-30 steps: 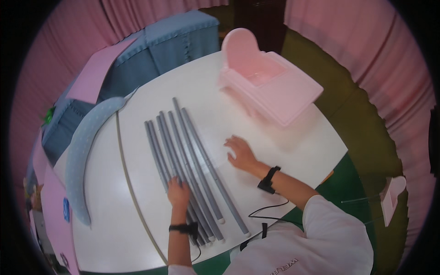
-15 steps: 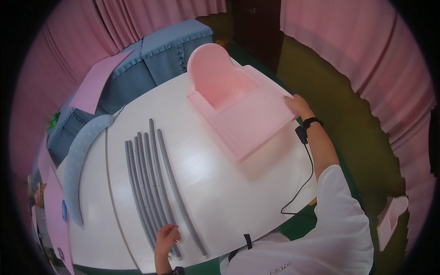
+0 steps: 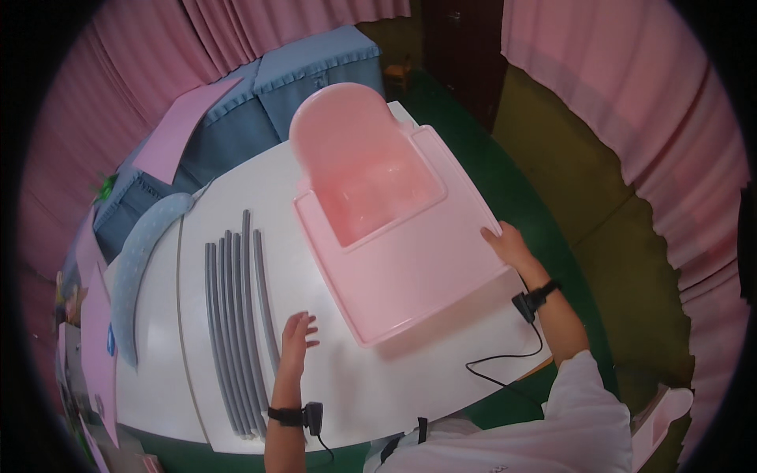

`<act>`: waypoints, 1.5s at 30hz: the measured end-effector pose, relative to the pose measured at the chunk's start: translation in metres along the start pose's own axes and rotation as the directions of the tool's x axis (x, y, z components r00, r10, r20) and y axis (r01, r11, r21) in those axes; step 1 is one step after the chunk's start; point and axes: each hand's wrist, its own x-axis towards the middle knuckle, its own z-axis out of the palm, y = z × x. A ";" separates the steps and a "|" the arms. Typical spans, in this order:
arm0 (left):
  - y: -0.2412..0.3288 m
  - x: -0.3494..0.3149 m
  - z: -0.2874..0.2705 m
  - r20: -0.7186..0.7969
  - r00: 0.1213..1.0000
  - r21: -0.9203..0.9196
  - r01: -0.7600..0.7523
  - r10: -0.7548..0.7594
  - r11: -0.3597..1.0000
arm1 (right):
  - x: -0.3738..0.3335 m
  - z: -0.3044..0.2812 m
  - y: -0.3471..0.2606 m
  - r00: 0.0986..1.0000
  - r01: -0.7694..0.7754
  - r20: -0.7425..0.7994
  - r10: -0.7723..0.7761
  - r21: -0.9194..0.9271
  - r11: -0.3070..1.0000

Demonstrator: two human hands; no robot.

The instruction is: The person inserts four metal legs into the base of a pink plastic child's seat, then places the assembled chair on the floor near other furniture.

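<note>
White, smooth worktop with curved edges [image 3: 355,394]: broad and flat, seamed toward the left, bearing everything side by side, apparently for easy reach.
Pale pink moulded-plastic seat with high rounded back and wide tray [image 3: 418,260]: over the right part of the worktop, tray facing the body, probably to bring its edge close; glossy, deep-hollowed, thinly rimmed; no telling whether resting or lifted clear.
Long, slim, round grey tubes [image 3: 238,331]: left of the seat, nearly parallel, rightmost slightly apart; presumably laid flat together to save space; smooth, hard-looking.
Pale blue, dotted, crescent-shaped fabric cushion [image 3: 128,276]: far left past the seam, perhaps there to leave the middle free; plump, soft-looking, tapered.
Right grip, a bare hand [image 3: 509,244]: clasping the tray's right edge, likely to steady the seat from that side.
Left grip, a bare hand [image 3: 293,337]: empty, fingers loosely parted, between tubes and tray; apart from the tray, contact with the nearest tube unclear.
</note>
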 end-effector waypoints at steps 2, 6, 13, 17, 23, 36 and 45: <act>0.009 -0.003 0.010 -0.048 0.997 0.010 -0.057 0.057 0.998 | -0.030 -0.009 -0.014 0.998 0.016 -0.062 -0.011 0.074 0.997; 0.035 -0.006 0.011 -0.049 0.983 -0.105 -0.182 0.178 0.978 | -0.071 -0.029 -0.034 0.998 0.002 -0.061 0.006 0.122 0.993; 0.109 -0.056 0.058 0.297 0.897 -0.328 -0.225 0.326 0.917 | -0.147 -0.049 -0.076 0.988 0.111 -0.122 -0.097 0.118 0.987; 0.129 -0.080 0.104 0.217 0.894 -0.384 -0.291 0.392 0.876 | -0.197 -0.060 -0.133 0.972 0.203 -0.143 -0.186 0.123 0.971; 0.160 -0.136 0.083 0.171 0.964 -0.695 -0.030 0.205 0.719 | -0.265 -0.075 -0.165 0.927 0.351 -0.176 -0.330 0.104 0.931; 0.065 -0.378 -0.056 -0.728 0.507 -0.352 -0.854 0.462 0.383 | -0.457 -0.076 -0.221 0.544 0.830 -0.024 -0.839 -0.135 0.542; -0.069 -0.571 -0.152 -0.910 0.029 0.221 -0.810 0.414 0.543 | -0.507 -0.037 -0.286 0.031 0.803 0.270 -0.962 0.566 0.185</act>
